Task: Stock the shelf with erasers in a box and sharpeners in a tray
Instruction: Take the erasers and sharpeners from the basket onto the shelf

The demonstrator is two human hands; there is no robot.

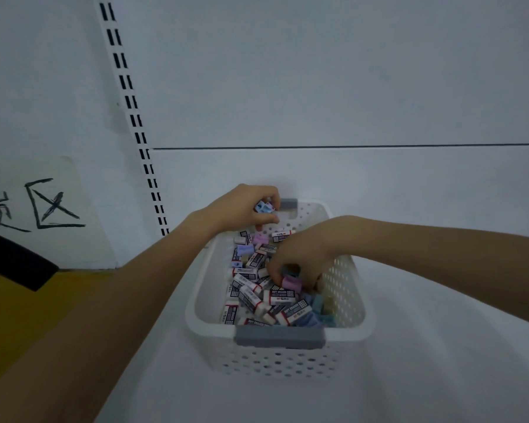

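The left hand (pixel 242 206) is raised over the far end of a basket, its fingers curled round a small bunch of sharpeners (pixel 264 207), blue and pink. The right hand (pixel 300 254) reaches down inside the basket, its curled fingers pinching a pink sharpener (pixel 289 283) with a darker piece just above it in the same grip.

Under and around the right hand lies a loose heap of erasers (pixel 283 300) in dark printed sleeves, mixed with more pastel sharpeners, mostly purple and blue. They fill the bottom of the white basket (pixel 196 300), which has holes in its walls and a grey handle (pixel 280 335) at the near end.

The basket stands on a white shelf (pixel 440 361). To the left a slotted upright (pixel 135 117) runs up the back wall, and beside it hangs a paper sign (pixel 43 206) with handwritten characters.
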